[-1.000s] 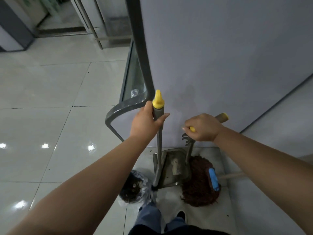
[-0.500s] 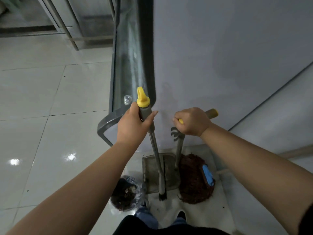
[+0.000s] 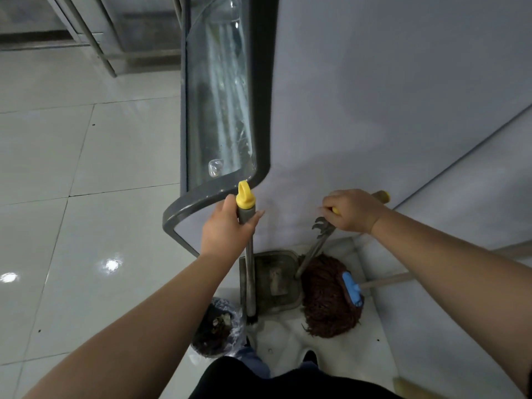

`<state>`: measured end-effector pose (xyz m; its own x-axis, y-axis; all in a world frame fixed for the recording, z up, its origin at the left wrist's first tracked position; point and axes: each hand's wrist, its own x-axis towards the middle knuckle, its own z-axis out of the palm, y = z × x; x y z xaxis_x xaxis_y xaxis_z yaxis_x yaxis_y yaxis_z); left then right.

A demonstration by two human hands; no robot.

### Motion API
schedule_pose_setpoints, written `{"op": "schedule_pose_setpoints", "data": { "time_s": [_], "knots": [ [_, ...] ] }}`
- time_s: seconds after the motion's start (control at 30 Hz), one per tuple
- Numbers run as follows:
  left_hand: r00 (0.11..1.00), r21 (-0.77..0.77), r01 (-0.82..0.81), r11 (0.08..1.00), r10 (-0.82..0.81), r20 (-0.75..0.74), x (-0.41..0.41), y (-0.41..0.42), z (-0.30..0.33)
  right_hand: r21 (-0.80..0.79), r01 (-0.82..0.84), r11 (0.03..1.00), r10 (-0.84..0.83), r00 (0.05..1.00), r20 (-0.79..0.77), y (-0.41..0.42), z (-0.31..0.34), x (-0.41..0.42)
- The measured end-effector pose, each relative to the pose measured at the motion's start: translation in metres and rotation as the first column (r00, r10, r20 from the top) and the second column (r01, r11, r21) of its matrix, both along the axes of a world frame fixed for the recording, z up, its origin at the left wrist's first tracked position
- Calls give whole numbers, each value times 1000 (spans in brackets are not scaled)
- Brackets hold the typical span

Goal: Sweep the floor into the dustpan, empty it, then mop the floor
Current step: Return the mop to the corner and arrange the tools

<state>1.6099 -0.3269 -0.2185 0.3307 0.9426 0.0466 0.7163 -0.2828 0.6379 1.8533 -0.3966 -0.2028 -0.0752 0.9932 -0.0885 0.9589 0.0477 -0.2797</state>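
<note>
Both forearms are bare to the frame edge; no sleeves, watch or rings visible. Left hand point(image 3: 227, 226) and right hand point(image 3: 352, 210) ungloved. Black top point(image 3: 288, 384) at bottom edge. Blue trousers point(image 3: 253, 361). Dark shoe point(image 3: 310, 357), partly hidden.

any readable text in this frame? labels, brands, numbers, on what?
None readable.
Broom handle held by the left hand: no print visible.
Dustpan, its handle in the right hand: no label visible.
Mop with its blue clamp: no marking.
Wall: blank.
</note>
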Motion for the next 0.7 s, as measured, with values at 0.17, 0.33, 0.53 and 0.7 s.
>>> {"op": "schedule_pose_setpoints", "data": {
  "time_s": [0.17,0.33,0.53,0.7],
  "knots": [
    [999,32,40,999,-40,12,20,2,1,-300,67,951,-49,997,67,-11,3,32],
    [999,14,36,999,-36,4,40,0,-1,-349,150,925,-156,988,9,-13,-3,25],
    [986,-97,167,981,-163,44,55,-13,-8,-201,239,950,-246,969,-9,-28,-10,14],
    [922,-80,385,920,-387,-16,65,-23,-7,13,238,971,-236,968,-84,-47,-11,5]
  ]
}}
